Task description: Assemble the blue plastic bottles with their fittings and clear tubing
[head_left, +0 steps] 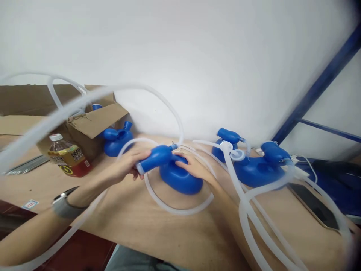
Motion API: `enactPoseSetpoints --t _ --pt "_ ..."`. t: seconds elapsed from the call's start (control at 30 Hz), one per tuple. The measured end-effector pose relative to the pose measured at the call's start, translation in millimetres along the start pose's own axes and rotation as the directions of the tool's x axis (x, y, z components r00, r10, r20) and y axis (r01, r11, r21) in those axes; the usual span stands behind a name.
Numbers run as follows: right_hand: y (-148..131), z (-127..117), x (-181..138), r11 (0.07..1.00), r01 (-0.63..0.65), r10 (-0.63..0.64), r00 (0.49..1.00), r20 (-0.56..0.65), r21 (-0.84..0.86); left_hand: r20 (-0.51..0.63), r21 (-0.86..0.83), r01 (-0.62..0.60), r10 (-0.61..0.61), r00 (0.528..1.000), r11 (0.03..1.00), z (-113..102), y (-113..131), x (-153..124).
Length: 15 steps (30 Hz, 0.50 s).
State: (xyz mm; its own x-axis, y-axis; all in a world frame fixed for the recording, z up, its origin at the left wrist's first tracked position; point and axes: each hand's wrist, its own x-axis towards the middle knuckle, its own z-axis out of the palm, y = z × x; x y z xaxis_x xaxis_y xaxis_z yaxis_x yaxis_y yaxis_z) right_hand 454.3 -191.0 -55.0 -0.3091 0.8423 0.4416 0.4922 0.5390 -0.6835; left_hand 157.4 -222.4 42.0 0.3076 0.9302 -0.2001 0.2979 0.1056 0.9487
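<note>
In the middle of the table lies a blue plastic bottle (183,180), which looks like a portable urinal. A blue bulb-shaped mouthpiece (158,156) sits tilted above it, with a translucent hose (177,120) running up from its narrow end. My left hand (131,163) is closed around the wide end of the mouthpiece, its fingers partly hidden beneath. My right hand (193,165) rests over the bottle's upper side, gripping it near the mouthpiece's narrow end. Whether mouthpiece and bottle are joined is hidden.
An open cardboard box (107,116) stands back left, beside another blue bottle (117,143). A drink bottle (69,156) is in front of the box. More blue bottles (254,171) and looping hoses (245,218) are at right, near a phone (313,205) and a blue metal frame (318,86).
</note>
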Motion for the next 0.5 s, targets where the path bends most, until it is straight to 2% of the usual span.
enactPoseSetpoints --t 0.07,0.13,0.27,0.4,0.5 --pt "2.4 2.2 0.8 1.000 -0.010 0.010 1.000 -0.018 0.013 0.032 -0.010 0.019 -0.019 0.999 1.000 21.4 -6.8 9.0" --pt "4.6 4.7 0.0 0.999 -0.027 0.028 0.999 -0.046 0.029 0.031 -0.060 0.086 -0.084 0.996 0.995 33.7 -6.4 19.4" --pt "7.6 9.0 -2.4 0.996 -0.052 0.059 0.993 -0.098 0.067 0.061 -0.271 0.188 -0.178 0.982 0.944 51.4 3.9 36.0" --pt "7.9 7.5 -3.4 0.993 -0.063 0.075 0.991 -0.115 0.101 0.059 -0.385 0.159 -0.148 0.987 0.909 75.6 8.2 46.3" --pt "7.1 2.5 -2.9 0.992 -0.047 0.062 0.991 -0.118 0.121 0.038 -0.424 0.076 -0.066 0.997 0.903 90.9 6.2 50.4"
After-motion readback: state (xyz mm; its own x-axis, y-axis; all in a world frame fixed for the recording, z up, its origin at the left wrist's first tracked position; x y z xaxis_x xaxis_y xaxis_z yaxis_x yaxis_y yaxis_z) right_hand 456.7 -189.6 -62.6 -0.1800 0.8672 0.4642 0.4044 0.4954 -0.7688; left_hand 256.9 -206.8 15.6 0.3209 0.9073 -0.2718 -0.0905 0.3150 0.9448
